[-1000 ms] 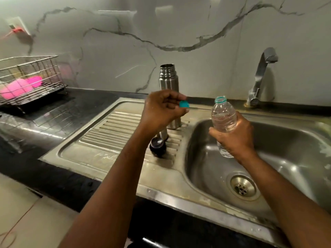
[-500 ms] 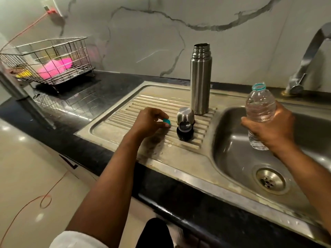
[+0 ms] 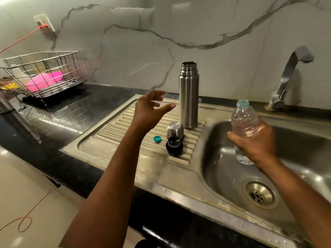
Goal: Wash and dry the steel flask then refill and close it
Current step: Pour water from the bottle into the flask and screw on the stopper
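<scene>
While the right hand (image 3: pixel 254 145) grips an uncapped water bottle (image 3: pixel 244 122) over the sink basin (image 3: pixel 295 153), the left hand (image 3: pixel 150 110) hovers empty, fingers loose, near the steel flask (image 3: pixel 189 97) standing upright and capless on the drainboard (image 3: pixel 111 133), teal bottle cap (image 3: pixel 157 139) lying nearby.

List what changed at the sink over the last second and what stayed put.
The left hand carried the teal bottle cap down from beside the plastic bottle, let it go on the drainboard left of the flask lids, and now lifts open toward the steel flask. Unchanged: the right hand grips the uncapped bottle over the basin, and the flask stands open and upright.
</scene>
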